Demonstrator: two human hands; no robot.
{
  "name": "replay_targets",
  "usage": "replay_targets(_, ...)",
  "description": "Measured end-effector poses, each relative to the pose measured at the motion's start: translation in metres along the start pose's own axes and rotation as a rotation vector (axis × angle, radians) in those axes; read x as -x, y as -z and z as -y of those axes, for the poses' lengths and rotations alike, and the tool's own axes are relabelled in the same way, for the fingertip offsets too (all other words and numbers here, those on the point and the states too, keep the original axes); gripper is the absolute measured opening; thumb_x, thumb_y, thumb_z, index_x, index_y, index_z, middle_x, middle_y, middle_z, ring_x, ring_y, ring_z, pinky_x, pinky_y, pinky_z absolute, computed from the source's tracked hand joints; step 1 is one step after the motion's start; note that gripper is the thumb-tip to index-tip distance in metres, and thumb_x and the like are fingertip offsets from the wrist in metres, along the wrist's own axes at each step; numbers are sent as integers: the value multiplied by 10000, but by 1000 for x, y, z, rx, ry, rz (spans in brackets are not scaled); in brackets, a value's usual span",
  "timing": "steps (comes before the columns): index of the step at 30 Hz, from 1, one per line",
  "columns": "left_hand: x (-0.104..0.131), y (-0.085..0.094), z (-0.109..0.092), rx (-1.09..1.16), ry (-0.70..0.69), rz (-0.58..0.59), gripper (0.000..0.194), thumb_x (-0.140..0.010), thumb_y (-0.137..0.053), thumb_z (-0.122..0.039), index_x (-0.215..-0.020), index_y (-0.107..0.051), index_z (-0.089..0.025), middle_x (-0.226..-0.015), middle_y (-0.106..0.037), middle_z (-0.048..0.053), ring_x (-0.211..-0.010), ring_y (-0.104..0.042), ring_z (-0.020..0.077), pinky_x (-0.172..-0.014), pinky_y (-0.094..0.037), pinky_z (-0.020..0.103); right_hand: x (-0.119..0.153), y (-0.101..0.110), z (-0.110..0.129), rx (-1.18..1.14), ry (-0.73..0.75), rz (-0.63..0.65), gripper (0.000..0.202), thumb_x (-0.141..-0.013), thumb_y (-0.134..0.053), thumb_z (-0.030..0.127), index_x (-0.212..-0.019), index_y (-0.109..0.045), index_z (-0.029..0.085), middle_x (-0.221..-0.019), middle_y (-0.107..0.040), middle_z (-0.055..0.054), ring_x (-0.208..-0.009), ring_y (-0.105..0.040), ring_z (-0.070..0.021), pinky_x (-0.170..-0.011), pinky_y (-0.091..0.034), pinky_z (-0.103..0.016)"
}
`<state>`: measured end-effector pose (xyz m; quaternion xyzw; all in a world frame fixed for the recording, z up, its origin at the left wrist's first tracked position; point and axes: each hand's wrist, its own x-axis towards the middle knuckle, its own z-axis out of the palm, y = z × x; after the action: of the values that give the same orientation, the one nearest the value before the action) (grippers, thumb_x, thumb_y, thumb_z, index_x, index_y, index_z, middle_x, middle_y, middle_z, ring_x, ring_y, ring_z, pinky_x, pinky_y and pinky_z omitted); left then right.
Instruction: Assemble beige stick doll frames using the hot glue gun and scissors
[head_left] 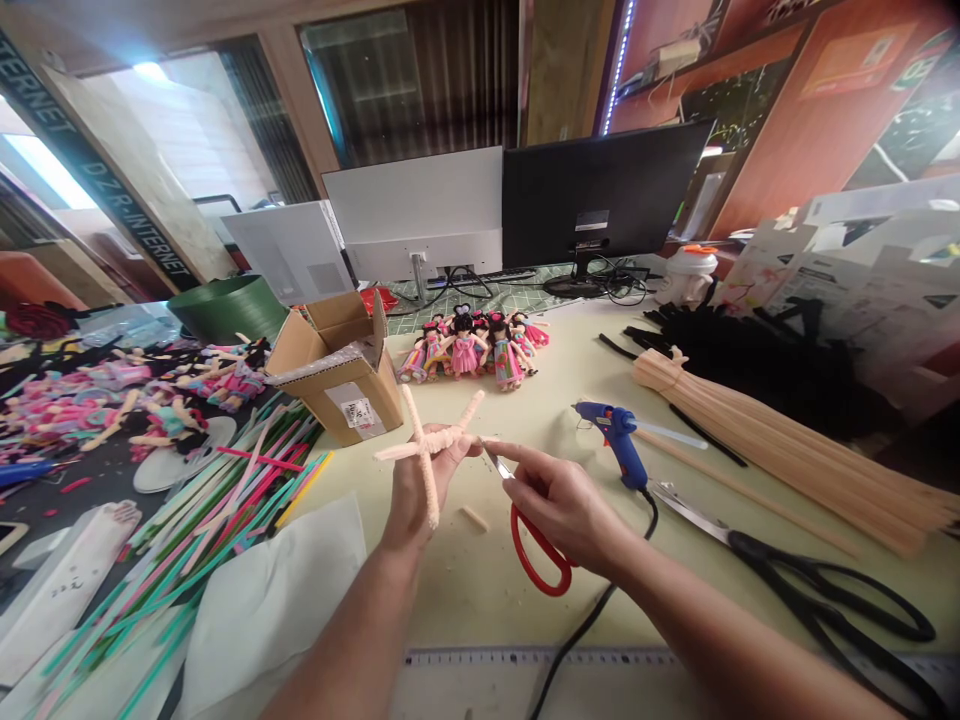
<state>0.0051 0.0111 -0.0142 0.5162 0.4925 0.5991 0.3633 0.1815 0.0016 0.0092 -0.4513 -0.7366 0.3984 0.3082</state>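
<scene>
In the middle of the head view, my left hand (415,492) is closed around a peach pipe-cleaner figure (425,450) whose limbs stick out in several directions. My right hand (566,505) grips red-handled scissors (541,562) by the blades, with the red loop hanging below the palm. The scissors' tip is close to the end of the figure at my left fingertips; whether the blades touch it I cannot tell. A short peach pipe-cleaner piece (474,518) lies on the table under my hands.
A blue glue gun (616,440), large black-handled scissors (795,570) and a bundle of peach pipe cleaners (780,450) lie to the right. Small dolls (469,345) sit behind a cardboard box (337,375). Coloured pipe cleaners (202,520) spread leftward. A ruler (540,657) runs along the front.
</scene>
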Motion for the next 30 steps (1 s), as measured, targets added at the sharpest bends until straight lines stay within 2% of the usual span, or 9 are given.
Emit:
replay_targets(3, 0, -1, 0, 27, 17, -12, 193, -793, -655, -336, -836, -695, -152, -848, -672, 74, -849, -658, 224, -825, -527, 383, 0, -4, -3, 157, 81, -34, 460, -859, -454, 188, -1302, -552, 264, -530, -352, 70, -486, -330, -89, -488, -284, -212)
replay_targets(7, 2, -4, -1, 61, 28, -13, 184, -788, -654, -323, -814, -702, -147, -856, -670, 75, -836, -662, 219, -814, -538, 374, 0, -10, -8, 316, 182, -76, 462, -874, -405, 183, -1313, -542, 228, -700, -588, -5, -570, -479, -119, -555, -361, -237)
replay_targets(10, 2, -5, -3, 98, 49, -19, 168, -772, -666, -311, -783, -698, -146, -834, -671, 66, -798, -666, 210, -793, -548, 367, 1, -15, -10, 339, 215, -95, 460, -884, -379, 191, -1316, -536, 209, -863, -653, -69, -672, -552, -155, -622, -412, -267)
replay_targets(12, 2, -5, -3, 116, 62, -14, 164, -765, -674, -303, -783, -696, -141, -818, -673, 64, -791, -666, 207, -792, -549, 366, 2, -15, -9, 294, 192, -101, 454, -876, -392, 199, -1302, -549, 215, -795, -635, -54, -648, -532, -154, -618, -408, -272)
replay_targets(15, 1, -5, -3, 163, 68, -1, 158, -760, -684, -294, -782, -684, -138, -789, -665, 55, -774, -663, 197, -789, -547, 365, 0, -6, -5, 2, 24, 0, 428, -854, -445, 243, -1262, -576, 241, -606, -492, 22, -521, -419, -114, -520, -346, -240)
replay_targets(19, 0, -3, -4, 292, 110, 53, 155, -761, -693, -292, -768, -652, -142, -779, -657, 45, -770, -661, 187, -805, -538, 374, -8, 16, -1, -753, -276, 287, 482, -830, -478, 353, -1289, -489, 207, -594, -363, 67, -438, -306, -73, -424, -258, -203)
replay_targets(21, 0, -3, -4, 320, 150, 64, 169, -766, -691, -304, -775, -641, -143, -790, -664, 47, -785, -664, 188, -816, -529, 374, -11, 25, -3, -915, -311, 314, 496, -828, -476, 374, -1300, -443, 226, -597, -338, 78, -427, -288, -67, -417, -237, -196)
replay_targets(24, -2, -1, 0, 319, 199, 19, 190, -754, -702, -326, -763, -645, -145, -772, -659, 36, -756, -652, 160, -773, -516, 323, -14, 31, -14, -636, -241, 196, 428, -858, -457, 355, -1276, -463, 262, -615, -398, 60, -474, -371, -87, -459, -285, -211)
replay_targets(30, -6, 2, 6, 350, 278, -48, 197, -682, -755, -318, -719, -649, -156, -697, -611, -10, -652, -577, 92, -650, -438, 228, -19, 27, -43, 543, -64, -94, 328, -851, -448, 192, -1126, -621, 239, -673, -593, -30, -602, -516, -166, -554, -329, -279)
